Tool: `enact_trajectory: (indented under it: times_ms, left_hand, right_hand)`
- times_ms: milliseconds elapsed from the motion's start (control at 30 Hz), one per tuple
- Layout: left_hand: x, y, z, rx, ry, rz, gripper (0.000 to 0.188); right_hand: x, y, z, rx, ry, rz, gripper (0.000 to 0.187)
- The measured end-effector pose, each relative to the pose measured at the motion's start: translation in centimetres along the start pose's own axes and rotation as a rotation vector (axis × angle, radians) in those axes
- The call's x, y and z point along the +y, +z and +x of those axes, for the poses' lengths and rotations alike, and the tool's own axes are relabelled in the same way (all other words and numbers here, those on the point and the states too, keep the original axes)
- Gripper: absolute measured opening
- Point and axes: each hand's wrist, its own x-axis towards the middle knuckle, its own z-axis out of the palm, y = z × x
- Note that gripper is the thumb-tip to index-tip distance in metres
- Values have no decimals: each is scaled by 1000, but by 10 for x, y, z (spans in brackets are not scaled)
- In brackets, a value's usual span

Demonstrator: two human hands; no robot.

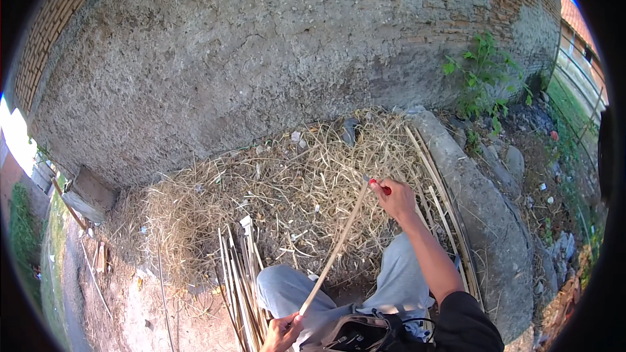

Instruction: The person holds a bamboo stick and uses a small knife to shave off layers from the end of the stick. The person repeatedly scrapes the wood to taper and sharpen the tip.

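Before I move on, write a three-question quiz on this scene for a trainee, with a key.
1. Which hand holds the red-handled tool?
2. True or false: the green leafy plant stands to the right of the long pale strip in the picture.
3. Fill in: the left hand grips the strip near the ____ edge of the picture.

Key: 1. The right hand. 2. True. 3. Lower.

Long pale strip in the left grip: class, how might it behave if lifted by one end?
The strip would probably feel light, being narrow. It seems fairly stiff, running nearly straight beyond the left grip. It might flex somewhat if shaken, being long and slender.
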Motion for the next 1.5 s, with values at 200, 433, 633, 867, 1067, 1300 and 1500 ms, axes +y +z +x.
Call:
enact_trajectory:
  times_ms: [200, 433, 633, 867, 1067, 1300, 1500]
  left_hand:
    - [-22, -9, -18, 54, -32, 15, 41]
    - [-33, -3, 5, 171, -253, -46, 27]
    - [-39, 15, 32, 312, -130, 47, 16]
    - [-22, 21, 58, 269, -83, 57, 21]
    - [-23, 29, 70, 265, -135, 160, 32]
    - [11, 33, 93, 217, -211, 178, 32]
    - [-7, 40, 101, 157, -106, 82, 29]
  right_hand:
    - [43, 11, 19, -63, 230, -33, 32]
    - [42, 30, -4, -313, 400, 460, 32]
    - [4, 16, -24, -308, 355, 573, 28]
    - [-11, 7, -58, -252, 209, 627, 25]
    - [-52, -3, -85, -272, 83, 586, 24]
    - [-69, -5, -98, -370, 70, 587, 29]
    - [-73, -6, -99, -411, 52, 549, 29]
